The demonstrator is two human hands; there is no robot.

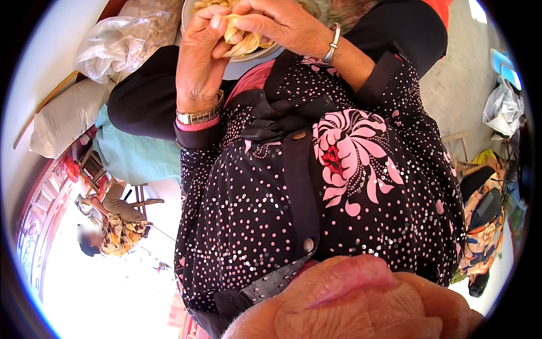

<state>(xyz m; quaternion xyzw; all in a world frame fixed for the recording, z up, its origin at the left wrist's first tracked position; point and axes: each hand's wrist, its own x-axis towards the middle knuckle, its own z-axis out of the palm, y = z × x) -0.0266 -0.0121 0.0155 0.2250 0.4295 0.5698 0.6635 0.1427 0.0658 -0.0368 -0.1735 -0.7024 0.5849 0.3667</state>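
Head view: the left hand [199,65], with a metal-banded wristwatch [199,117], and the right hand [285,24], with a silver bangle [333,44], meet near the upper edge, both pinching 1 folded bundle of pale yellow husk-like strips [243,42] between thumbs and fingers. The bundle sits over a round pale basin [264,55] containing more yellow pieces [212,4], beside 2 black-trousered legs [144,93]; leftward lie a clear plastic bag [104,53] and a beige cushion [68,121].
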